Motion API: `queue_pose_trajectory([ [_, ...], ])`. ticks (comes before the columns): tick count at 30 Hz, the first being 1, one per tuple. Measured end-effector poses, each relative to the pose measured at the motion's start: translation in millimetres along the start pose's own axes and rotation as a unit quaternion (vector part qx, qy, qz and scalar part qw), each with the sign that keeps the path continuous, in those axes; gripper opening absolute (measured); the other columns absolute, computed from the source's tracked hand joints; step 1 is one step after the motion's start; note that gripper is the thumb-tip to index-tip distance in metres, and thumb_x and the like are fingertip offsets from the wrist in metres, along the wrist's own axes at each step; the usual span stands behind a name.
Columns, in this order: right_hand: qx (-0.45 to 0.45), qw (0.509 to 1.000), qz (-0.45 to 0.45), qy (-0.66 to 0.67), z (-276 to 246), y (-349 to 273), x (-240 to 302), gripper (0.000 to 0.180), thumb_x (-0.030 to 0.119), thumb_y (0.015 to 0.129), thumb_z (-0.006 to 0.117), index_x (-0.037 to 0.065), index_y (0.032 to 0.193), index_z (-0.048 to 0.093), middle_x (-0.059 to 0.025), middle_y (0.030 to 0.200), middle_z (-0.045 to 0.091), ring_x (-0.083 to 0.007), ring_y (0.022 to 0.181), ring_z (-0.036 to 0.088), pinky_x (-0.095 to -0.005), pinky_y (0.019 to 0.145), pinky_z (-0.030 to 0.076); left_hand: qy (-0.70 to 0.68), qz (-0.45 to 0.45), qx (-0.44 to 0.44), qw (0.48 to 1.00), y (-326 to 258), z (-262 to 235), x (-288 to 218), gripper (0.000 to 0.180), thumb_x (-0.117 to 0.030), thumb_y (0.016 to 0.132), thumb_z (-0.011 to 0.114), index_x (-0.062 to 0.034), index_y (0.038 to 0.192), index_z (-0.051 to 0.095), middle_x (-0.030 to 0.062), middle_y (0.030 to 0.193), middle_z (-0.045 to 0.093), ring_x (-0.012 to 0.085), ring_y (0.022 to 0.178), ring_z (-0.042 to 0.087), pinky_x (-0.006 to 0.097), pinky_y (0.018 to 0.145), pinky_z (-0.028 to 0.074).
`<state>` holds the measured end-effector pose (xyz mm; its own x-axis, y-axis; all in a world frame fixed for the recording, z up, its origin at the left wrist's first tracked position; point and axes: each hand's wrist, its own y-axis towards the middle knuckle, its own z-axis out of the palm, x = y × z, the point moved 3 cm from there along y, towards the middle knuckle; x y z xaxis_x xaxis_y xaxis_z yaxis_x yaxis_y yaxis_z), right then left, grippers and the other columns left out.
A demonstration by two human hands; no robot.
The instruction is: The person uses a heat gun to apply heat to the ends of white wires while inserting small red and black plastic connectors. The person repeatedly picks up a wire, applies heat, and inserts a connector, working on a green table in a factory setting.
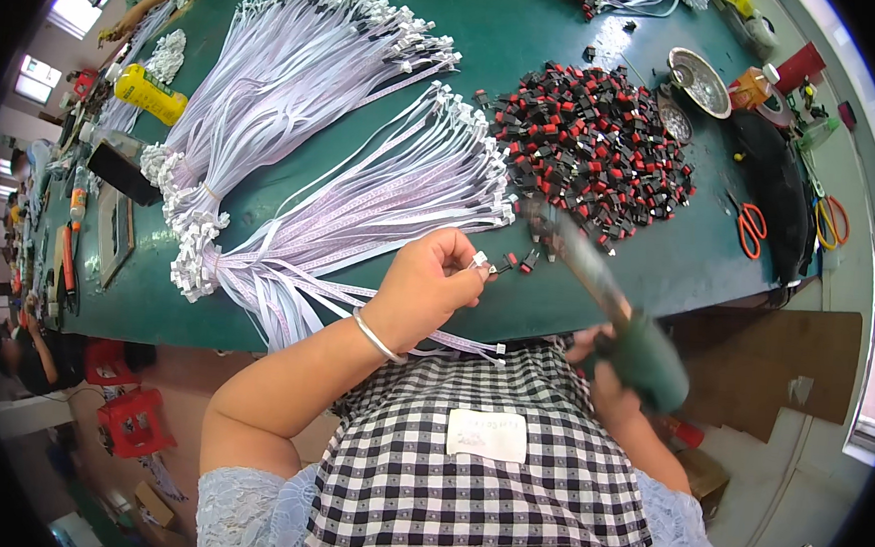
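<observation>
My left hand [425,285] is closed in a pinch on a small white connector [479,260] at the table's near edge. Just right of its fingertips lie a few small black-and-red parts [528,261]. A bundle of flat white cables [393,186] with white end plugs spreads behind that hand. My right hand [604,376] is wrapped round a tool with a thick green handle [649,362]. Motion smears this tool, so its exact kind cannot be made out; its long front end points up and left, toward the large pile of black-and-red parts [600,148].
A second cable bundle [279,73] and a yellow bottle [151,94] lie at the left of the green table [355,314]. Toward the right are orange-handled scissors [751,231], a metal bowl [702,81] and a black elongated object [769,183]. A red stool [136,421] stands on the floor.
</observation>
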<state>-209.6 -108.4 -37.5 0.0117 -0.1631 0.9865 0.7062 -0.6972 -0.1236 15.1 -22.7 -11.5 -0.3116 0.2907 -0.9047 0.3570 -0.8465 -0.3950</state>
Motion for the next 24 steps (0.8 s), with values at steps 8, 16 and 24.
queue_pose_trajectory([
  [8,-0.005,0.999,0.033,0.007,66.8,50.2,30.3,0.023,0.005,0.078,0.059,0.003,0.100,0.055,-0.0005,0.088,0.058,-0.0061,0.075,0.053,-0.0210,0.063,0.043,0.030,-0.015,0.047,0.998,-16.4,3.5,-3.1,0.006,-0.003,0.078,0.058,-0.0040,0.080,0.052,0.0037,0.083,0.058,0.0070,0.067,0.051,0.019,0.059,0.043],
  [16,-0.027,0.997,0.072,0.017,62.0,47.4,26.9,0.016,0.007,0.078,0.061,0.004,0.093,0.057,-0.0003,0.081,0.057,-0.0048,0.070,0.052,-0.0199,0.060,0.042,0.180,0.183,0.077,0.963,-19.2,-7.0,-5.2,0.013,0.006,0.073,0.059,-0.0012,0.080,0.050,0.0074,0.092,0.050,0.0087,0.070,0.050,0.022,0.061,0.043],
  [24,-0.004,1.000,0.025,0.008,67.1,39.7,25.4,0.017,0.004,0.078,0.061,0.005,0.095,0.057,0.0036,0.077,0.054,-0.0008,0.065,0.049,-0.0181,0.055,0.041,0.043,0.047,0.061,0.996,-22.2,0.3,-4.6,0.021,0.009,0.073,0.058,-0.0039,0.085,0.047,0.0041,0.085,0.054,0.0084,0.075,0.052,0.020,0.067,0.043],
])
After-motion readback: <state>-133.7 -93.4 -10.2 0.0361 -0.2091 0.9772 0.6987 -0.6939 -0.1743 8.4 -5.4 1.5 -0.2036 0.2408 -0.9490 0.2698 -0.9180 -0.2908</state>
